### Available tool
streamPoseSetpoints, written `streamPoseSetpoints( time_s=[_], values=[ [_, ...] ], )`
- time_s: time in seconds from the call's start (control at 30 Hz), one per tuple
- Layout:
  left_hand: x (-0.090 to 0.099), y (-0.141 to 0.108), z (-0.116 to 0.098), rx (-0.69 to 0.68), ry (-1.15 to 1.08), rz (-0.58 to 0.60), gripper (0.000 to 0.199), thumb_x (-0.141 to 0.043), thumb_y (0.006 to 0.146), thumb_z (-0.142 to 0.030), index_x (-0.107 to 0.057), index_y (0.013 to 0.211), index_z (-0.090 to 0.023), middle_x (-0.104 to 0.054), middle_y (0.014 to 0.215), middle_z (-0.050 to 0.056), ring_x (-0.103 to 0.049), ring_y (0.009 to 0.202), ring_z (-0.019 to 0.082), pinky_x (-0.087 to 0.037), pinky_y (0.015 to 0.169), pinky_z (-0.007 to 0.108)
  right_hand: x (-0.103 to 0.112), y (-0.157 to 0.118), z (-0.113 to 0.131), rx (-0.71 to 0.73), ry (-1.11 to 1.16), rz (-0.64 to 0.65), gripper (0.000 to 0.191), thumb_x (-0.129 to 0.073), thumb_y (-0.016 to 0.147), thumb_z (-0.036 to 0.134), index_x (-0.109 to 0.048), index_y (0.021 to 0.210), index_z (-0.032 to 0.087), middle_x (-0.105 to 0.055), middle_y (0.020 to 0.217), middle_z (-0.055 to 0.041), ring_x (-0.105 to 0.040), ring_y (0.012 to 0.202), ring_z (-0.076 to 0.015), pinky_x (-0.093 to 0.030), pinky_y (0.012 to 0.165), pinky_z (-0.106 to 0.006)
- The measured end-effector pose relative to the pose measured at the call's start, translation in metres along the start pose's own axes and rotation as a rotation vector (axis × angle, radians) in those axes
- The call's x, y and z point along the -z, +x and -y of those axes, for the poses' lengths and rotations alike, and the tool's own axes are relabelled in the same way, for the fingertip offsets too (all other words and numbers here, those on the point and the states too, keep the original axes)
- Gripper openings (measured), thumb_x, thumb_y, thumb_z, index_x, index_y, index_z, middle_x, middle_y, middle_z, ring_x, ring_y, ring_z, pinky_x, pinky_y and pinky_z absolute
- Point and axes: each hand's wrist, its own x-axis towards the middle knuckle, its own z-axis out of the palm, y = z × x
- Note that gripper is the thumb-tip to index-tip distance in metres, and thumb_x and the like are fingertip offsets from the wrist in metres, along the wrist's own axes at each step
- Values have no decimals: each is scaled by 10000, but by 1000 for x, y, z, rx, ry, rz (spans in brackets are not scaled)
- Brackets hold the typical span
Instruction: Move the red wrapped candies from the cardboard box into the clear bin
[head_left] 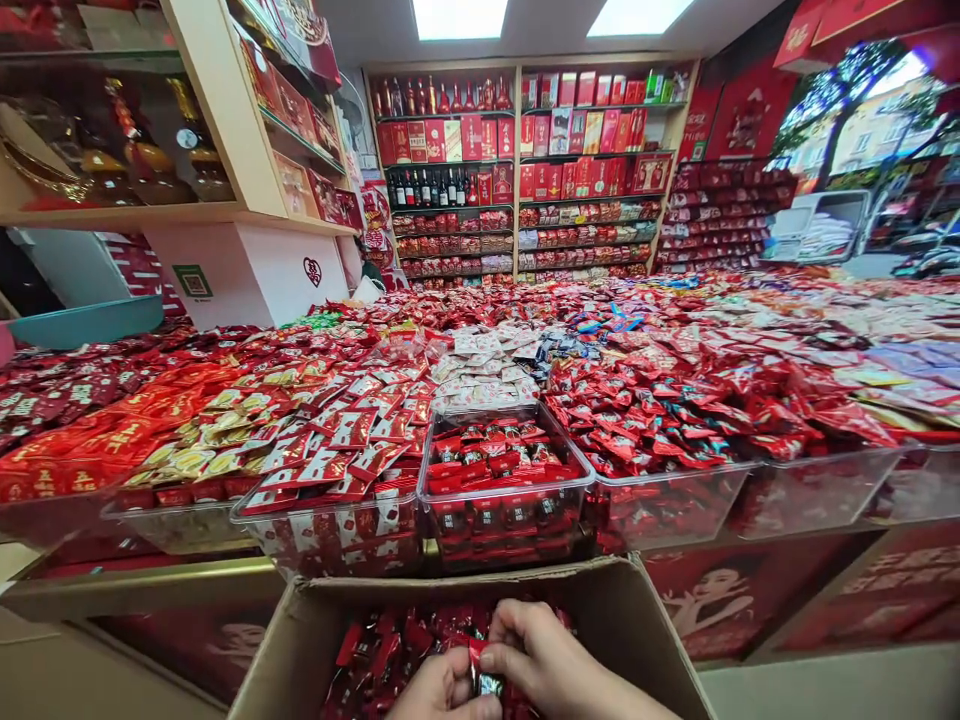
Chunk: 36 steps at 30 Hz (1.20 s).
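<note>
Both hands are low in the head view, inside an open cardboard box [652,620] holding many small red-wrapped candies [375,650]. Between them is one candy packet [487,684] with a red end and a dark, shiny middle. My left hand [442,685] has its fingers closed on the packet from the left. From the right, my right hand [536,650] pinches the packet's upper end between thumb and curled fingers. Just beyond the box stands a clear plastic bin [506,490] of similar red and dark candies.
More clear bins [667,500] heaped with wrapped sweets run along the counter on both sides. Shelves [517,150] of bottles and red boxes line the back wall. A glass-fronted cabinet [217,110] overhangs the left side, near a teal tray [90,322].
</note>
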Motion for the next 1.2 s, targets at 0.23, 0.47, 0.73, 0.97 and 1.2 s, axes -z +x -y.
streamPoseSetpoints(
  time_s=[0.23,0.47,0.73,0.97,1.2],
  values=[
    [-15,-17,-51,-38,-74,-238,348,-609,710,-288,-531,1016,-140,-626,589,-25,-535,550,92,-379,508,185,20,-2,9,-121,649,-52,339,-594,635,445,-467,644,130,-467,516,40,-350,408,-41,-253,404,-179],
    [-16,-21,-55,-2,-22,-299,463,-586,719,-274,-462,1133,-108,-672,606,1,-562,562,119,-421,558,220,20,-7,7,-85,706,-44,314,-603,646,429,-532,710,130,-509,586,24,-403,459,-49,-312,434,-180],
    [-10,-21,-41,18,-13,-355,364,-611,691,-320,-529,999,-145,-653,572,-24,-513,520,103,-395,525,206,15,-9,3,-27,555,-82,310,-573,672,441,-524,653,136,-451,533,35,-355,480,-60,-302,467,-199],
    [-13,-24,-53,-16,-20,-353,140,-627,674,-299,-592,726,-174,-621,535,-47,-505,524,101,-364,509,191,11,-13,4,31,618,18,241,-618,650,366,-587,727,140,-533,661,4,-435,613,-95,-354,599,-225],
    [-8,-23,-48,-23,26,-267,152,-566,730,-325,-580,714,-175,-651,570,-14,-532,539,117,-389,506,201,13,-12,2,-62,667,42,308,-597,650,434,-573,623,128,-471,530,23,-378,495,-72,-305,495,-215]
  ],
)
